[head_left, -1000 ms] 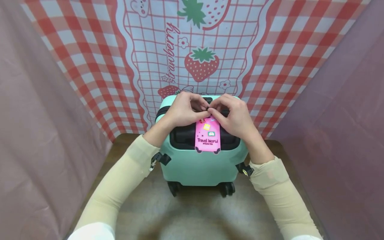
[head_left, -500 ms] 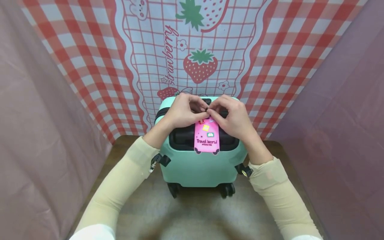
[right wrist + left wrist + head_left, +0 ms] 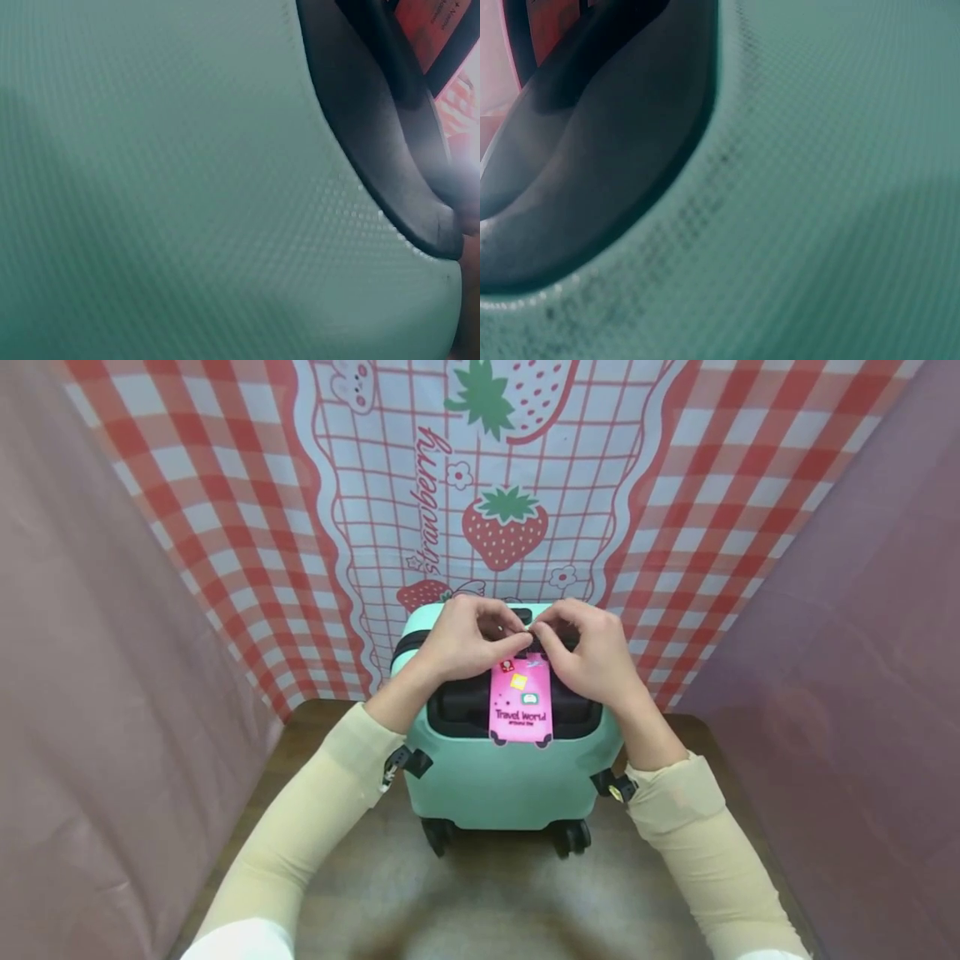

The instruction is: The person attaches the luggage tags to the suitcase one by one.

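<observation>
A mint-green suitcase [image 3: 510, 785] stands upright, with a black recessed handle [image 3: 459, 703] at its top. Over this handle hangs a pink luggage tag [image 3: 520, 720] printed "Travel World". My left hand [image 3: 467, 639] and right hand [image 3: 594, 653] meet just above the tag, thumbs and fingertips pinching its small dark strap, which the fingers largely hide. Ribbed green shell fills most of both wrist views. The left wrist view also catches the black handle recess [image 3: 622, 142], and the right wrist view shows the tag's red printed side [image 3: 431, 34]. Neither wrist view shows the strap.
Black wheels [image 3: 573, 837] carry the suitcase on a brown wooden surface [image 3: 480, 902]. Close behind it hangs a strawberry-print checked cloth [image 3: 555, 468]. Plain pinkish drapes rise at the left [image 3: 112, 693] and the right [image 3: 847, 693].
Both hands stay at the strap. The right fingertips have shifted slightly right and up from the left ones, so a little more dark strap shows above the tag.
</observation>
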Available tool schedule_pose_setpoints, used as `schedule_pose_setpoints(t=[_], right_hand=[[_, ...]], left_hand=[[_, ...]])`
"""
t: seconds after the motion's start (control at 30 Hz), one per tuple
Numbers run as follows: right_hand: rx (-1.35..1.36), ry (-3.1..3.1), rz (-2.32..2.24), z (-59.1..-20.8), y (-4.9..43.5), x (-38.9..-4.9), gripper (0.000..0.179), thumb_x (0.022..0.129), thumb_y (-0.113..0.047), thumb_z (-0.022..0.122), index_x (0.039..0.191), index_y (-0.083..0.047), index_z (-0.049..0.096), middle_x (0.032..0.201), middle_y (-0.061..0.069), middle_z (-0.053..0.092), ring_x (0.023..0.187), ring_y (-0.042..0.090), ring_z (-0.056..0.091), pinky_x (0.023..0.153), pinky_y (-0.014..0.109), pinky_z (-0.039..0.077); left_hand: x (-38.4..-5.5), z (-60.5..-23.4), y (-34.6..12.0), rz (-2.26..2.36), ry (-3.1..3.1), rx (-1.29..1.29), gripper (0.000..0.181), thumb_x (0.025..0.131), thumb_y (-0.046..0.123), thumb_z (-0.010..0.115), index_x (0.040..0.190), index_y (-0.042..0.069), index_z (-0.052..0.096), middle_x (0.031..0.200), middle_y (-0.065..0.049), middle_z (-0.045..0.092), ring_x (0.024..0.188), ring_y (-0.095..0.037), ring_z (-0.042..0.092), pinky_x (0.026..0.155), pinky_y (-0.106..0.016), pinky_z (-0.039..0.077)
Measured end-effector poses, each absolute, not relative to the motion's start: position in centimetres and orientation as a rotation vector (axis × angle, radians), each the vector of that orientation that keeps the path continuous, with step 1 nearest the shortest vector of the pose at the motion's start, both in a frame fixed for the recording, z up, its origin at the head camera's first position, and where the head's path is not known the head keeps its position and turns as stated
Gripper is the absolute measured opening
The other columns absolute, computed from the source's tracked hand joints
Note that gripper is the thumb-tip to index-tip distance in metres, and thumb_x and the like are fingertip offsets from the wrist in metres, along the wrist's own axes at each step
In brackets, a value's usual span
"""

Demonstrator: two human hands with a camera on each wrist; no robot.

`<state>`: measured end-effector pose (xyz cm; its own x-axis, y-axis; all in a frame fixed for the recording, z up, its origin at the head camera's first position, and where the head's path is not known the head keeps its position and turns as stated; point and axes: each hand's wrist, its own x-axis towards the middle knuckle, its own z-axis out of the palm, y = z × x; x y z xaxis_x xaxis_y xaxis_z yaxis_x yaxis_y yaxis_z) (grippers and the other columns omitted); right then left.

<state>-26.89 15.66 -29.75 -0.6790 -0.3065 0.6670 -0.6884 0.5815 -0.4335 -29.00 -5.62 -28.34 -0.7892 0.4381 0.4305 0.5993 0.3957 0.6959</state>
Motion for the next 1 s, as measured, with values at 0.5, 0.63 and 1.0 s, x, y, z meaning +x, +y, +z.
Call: schedule_pose_setpoints(t=[0.5,0.63,1.0], right_hand=[[0.842,-2.532,0.793,-29.09,15.18,-26.85,0.029,0.107,-0.016,0.056,0.127,-0.004,0.074,0.110,0.013,0.077,0.078,0.023,0.061,0.072,0.037,0.048],[0.833,-2.519,0.830,-29.08,15.25,-27.02,0.028,0.105,-0.012,0.060,0.128,-0.004,0.073,0.115,0.014,0.075,0.082,0.025,0.063,0.075,0.039,0.051],[0.768,-2.480,0.947,-29.23,15.44,-26.93,0.028,0.102,-0.009,0.068,0.129,-0.004,0.071,0.118,0.016,0.070,0.088,0.027,0.067,0.083,0.045,0.057]], left_hand=[[-28.84,-28.40,-5.83,-1.394,-2.430,-1.023,0.008,0.093,0.018,0.081,0.097,0.010,0.081,0.092,-0.007,0.076,0.078,-0.017,0.074,0.072,-0.029,0.055],[-28.92,-28.42,-5.84,-1.350,-2.425,-1.037,0.008,0.094,0.018,0.081,0.097,0.011,0.080,0.092,-0.006,0.077,0.079,-0.017,0.073,0.073,-0.030,0.055],[-29.11,-28.72,-5.87,-1.244,-2.397,-1.076,0.014,0.089,0.020,0.084,0.100,0.011,0.079,0.091,-0.004,0.076,0.082,-0.015,0.074,0.080,-0.033,0.060]])
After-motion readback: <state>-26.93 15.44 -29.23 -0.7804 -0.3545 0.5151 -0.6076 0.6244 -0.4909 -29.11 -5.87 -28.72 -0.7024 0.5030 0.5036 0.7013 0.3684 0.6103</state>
